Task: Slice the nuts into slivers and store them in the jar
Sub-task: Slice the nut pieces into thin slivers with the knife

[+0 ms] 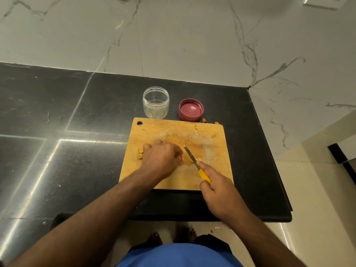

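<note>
On the wooden board, your left hand curls its fingers down over the nuts. Your right hand grips the yellow knife. Behind the board stands the open jar, with the red lid beside it.

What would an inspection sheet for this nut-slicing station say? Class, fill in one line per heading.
Surface: black countertop, wooden cutting board on it.
Job's things: clear jar looks empty, open; red lid upturned beside it; nuts at board's left edge; knife.
Clutter: nut scraps behind the board.
Grippers: left hand pressed on the board; right hand grips the knife's yellow handle.
Cables: nothing seen.
Surroundings: marble wall, pale floor.
</note>
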Motion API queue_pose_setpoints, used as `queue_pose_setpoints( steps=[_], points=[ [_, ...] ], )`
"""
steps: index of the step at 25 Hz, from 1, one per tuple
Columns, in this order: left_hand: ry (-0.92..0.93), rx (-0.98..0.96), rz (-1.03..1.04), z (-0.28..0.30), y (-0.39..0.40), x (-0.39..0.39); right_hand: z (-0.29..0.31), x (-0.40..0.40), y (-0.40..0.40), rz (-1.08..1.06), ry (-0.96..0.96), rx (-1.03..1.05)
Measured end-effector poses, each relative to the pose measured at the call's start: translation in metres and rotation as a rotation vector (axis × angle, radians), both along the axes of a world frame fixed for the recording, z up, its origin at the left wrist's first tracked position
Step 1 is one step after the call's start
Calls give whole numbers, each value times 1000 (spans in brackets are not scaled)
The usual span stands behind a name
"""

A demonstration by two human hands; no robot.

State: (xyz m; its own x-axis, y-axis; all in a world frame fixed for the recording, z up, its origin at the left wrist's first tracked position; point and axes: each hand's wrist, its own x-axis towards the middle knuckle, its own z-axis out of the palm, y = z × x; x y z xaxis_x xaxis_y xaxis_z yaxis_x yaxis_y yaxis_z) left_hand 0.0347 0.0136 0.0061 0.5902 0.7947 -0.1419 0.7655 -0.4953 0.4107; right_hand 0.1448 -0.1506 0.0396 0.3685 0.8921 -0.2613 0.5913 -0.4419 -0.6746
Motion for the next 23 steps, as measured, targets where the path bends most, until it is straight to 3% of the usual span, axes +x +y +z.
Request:
queue_pose_setpoints(
  steps=[3,8,14,18,23],
  points=[
    [-69,-29,118,5,-1,3,-1,8,-1,-12,2,-6],
    [179,85,61,6,-10,3,-1,24,-3,9,11,-23],
    [12,-52,124,6,-40,22,1,41,-14,41,41,-18],
    [195,20,182,5,-42,10,2,46,-25,51,81,-3],
    [59,-32,142,4,-80,29,0,49,-33,88,82,23]
  ],
)
